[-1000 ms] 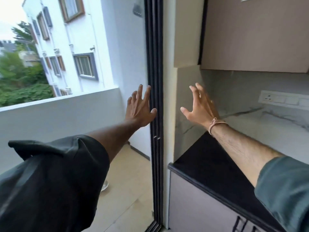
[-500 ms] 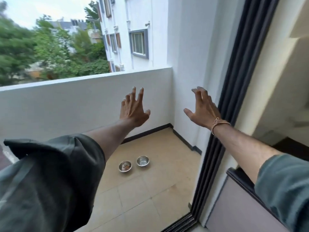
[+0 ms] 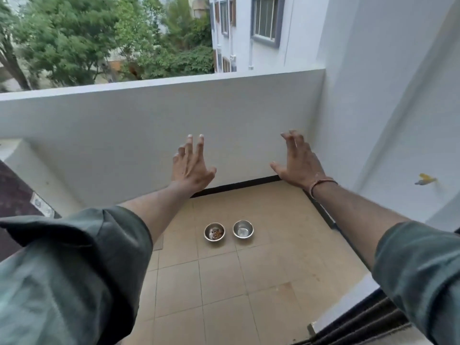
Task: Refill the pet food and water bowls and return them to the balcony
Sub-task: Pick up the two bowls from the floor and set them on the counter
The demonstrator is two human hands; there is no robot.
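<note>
Hands out, left hand (image 3: pixel 191 168) and right hand (image 3: pixel 300 164) fingers spread, empty, food bowl (image 3: pixel 214 232) and water bowl (image 3: pixel 243 229) side by side on floor (image 3: pixel 224 282) at 6 o'clock.

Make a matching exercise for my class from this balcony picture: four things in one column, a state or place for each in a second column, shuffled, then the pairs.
Things
1. left bowl
2. right bowl
3. left hand
4. right hand

States
A. open, a cord at its wrist
B. holds a little brown kibble
C. open, bare wrist
D. no kibble inside

Pairs: 1-B, 2-D, 3-C, 4-A
</note>
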